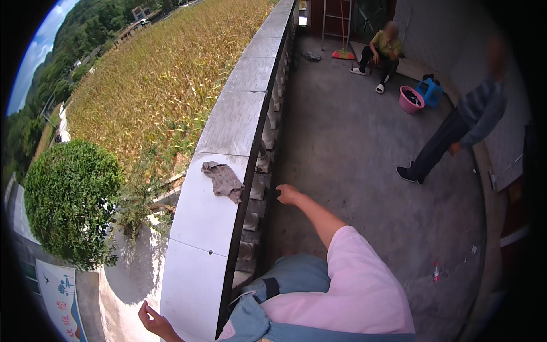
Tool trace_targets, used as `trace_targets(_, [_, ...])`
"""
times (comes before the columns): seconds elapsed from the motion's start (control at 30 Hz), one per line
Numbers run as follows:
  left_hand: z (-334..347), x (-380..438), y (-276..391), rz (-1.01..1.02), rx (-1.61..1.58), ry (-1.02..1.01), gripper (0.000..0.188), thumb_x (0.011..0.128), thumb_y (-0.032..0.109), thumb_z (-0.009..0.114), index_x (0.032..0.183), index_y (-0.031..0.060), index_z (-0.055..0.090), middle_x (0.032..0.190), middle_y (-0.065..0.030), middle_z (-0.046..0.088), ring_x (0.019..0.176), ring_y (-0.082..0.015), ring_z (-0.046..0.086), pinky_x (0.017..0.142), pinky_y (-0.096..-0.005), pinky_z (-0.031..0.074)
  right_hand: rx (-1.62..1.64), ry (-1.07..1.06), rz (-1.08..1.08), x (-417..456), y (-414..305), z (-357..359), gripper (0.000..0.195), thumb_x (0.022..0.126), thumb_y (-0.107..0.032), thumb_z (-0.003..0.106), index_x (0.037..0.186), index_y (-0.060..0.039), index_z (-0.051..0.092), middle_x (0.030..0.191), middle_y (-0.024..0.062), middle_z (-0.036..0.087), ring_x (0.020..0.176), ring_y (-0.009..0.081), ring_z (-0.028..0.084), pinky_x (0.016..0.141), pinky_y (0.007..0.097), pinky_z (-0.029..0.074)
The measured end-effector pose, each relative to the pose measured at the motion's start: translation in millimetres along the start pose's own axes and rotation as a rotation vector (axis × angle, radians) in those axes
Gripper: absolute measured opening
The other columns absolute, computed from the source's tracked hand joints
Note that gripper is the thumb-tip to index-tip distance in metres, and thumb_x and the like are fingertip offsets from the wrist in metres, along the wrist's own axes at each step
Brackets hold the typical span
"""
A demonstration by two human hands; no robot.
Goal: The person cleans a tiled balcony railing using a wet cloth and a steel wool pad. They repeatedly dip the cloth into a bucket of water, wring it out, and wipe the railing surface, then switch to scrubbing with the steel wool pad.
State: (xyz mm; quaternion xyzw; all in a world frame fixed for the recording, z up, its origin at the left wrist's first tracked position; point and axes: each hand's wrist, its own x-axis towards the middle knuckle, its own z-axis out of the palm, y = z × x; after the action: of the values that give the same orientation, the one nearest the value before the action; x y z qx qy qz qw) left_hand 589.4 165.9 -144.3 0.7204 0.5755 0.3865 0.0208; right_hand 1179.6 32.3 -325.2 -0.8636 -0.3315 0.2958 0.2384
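A crumpled grey-brown rag (pixel 223 181) lies on the pale slab top of a balustrade (pixel 205 220). My right hand (pixel 287 194) is held out in front of me beside the balustrade, apart from the rag and to its right in the picture. Its fingers are loosely bent, with nothing seen in them. At the lower left, my left hand (pixel 154 321) is raised near the outer edge of the slab. Its thumb and fingers are partly curled and apart, and I see nothing held. Whether this hand touches the slab I cannot tell.
A standing person (pixel 459 122) and a seated person (pixel 382 53) are on the concrete floor (pixel 342 141). A pink basin (pixel 412 100) with dark cloth stands by a blue plastic stool (pixel 429 92). A broom (pixel 343 54) leans near a ladder (pixel 336 23). A small bottle (pixel 436 272) stands at right.
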Motion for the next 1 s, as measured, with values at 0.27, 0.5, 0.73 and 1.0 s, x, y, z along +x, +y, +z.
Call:
trace_targets(0.27, [38, 23, -76, -0.407, -0.405, -0.015, 0.030, 0.094, 0.020, 0.052, 0.101, -0.0058, 0.064, 0.094, -0.0138, 0.065, 0.086, -0.0228, 0.061, 0.078, -0.0318, 0.049, 0.246, -0.479, 0.049, -80, 31, 53, 0.041, 0.084, -0.014, 0.061, 0.123, -0.0020, 0.057, 0.087, 0.0122, 0.067, 0.068, 0.0184, 0.064, 0.063, 0.0332, 0.053])
trace_targets(0.5, [44, 34, -11, -0.471, -0.424, -0.058, 0.034, 0.086, 0.020, 0.057, 0.100, -0.0105, 0.063, 0.098, -0.0197, 0.064, 0.088, -0.0269, 0.062, 0.073, -0.0357, 0.051, 0.041, 0.210, -0.191, -86, -9, -55, 0.034, 0.083, -0.013, 0.056, 0.116, -0.0029, 0.058, 0.090, 0.0142, 0.067, 0.083, 0.0300, 0.065, 0.076, 0.0400, 0.051])
trace_targets(0.73, [67, 36, 21, -0.443, -0.519, -0.053, 0.033, 0.085, 0.018, 0.058, 0.099, -0.0110, 0.063, 0.097, -0.0197, 0.064, 0.087, -0.0266, 0.062, 0.072, -0.0355, 0.052, 0.039, 0.348, -0.724, -122, -147, -122, 0.032, 0.082, -0.008, 0.055, 0.114, -0.0039, 0.057, 0.090, 0.0120, 0.058, 0.085, 0.0297, 0.060, 0.076, 0.0383, 0.048])
trace_targets(1.0, [71, 36, 21, -0.459, -0.573, -0.065, 0.031, 0.084, 0.016, 0.058, 0.099, -0.0115, 0.063, 0.096, -0.0198, 0.064, 0.086, -0.0262, 0.062, 0.072, -0.0352, 0.052, 0.020, 0.281, -0.978, -119, -192, -90, 0.031, 0.083, -0.009, 0.055, 0.114, -0.0062, 0.055, 0.102, 0.0154, 0.053, 0.095, 0.0346, 0.057, 0.081, 0.0441, 0.046])
